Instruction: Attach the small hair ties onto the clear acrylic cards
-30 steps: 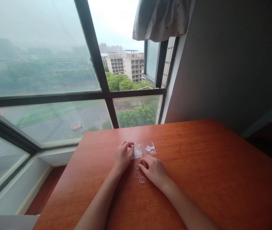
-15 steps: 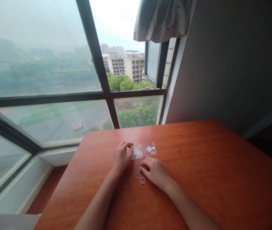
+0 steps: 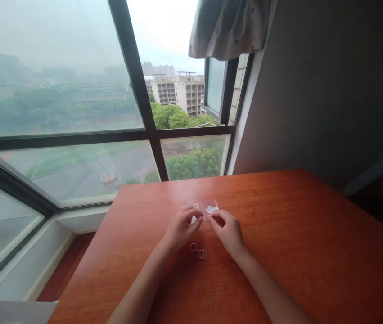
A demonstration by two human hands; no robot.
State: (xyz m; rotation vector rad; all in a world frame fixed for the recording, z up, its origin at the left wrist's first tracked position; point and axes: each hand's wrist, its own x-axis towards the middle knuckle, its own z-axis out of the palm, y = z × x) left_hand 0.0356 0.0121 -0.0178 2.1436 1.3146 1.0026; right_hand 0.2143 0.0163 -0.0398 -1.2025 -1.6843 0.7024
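Note:
My left hand (image 3: 183, 227) and my right hand (image 3: 227, 230) come together just in front of a small clear plastic box, their fingertips pinched close to each other. Between the fingertips is something pale and tiny, too small to name. Behind the left fingers the box's compartment part (image 3: 195, 205) shows in part, with little pieces inside. The transparent lid (image 3: 215, 204), marked with a white shape, lies partly covered behind the right fingers. Nearer to me, a pale ring (image 3: 191, 249) lies flat on the table, beside two overlapping pale rings (image 3: 205, 257).
The reddish-brown wooden table (image 3: 295, 234) carries everything. Beyond its far edge stand dark-framed windows (image 3: 191, 131), one pane swung outward, with a short curtain (image 3: 228, 31) above. A dark grey wall (image 3: 329, 90) rises on the right.
My right hand has moved away from the rings, up to the box front. My left hand has left the box's side and come right to meet it. The rings lie where they were.

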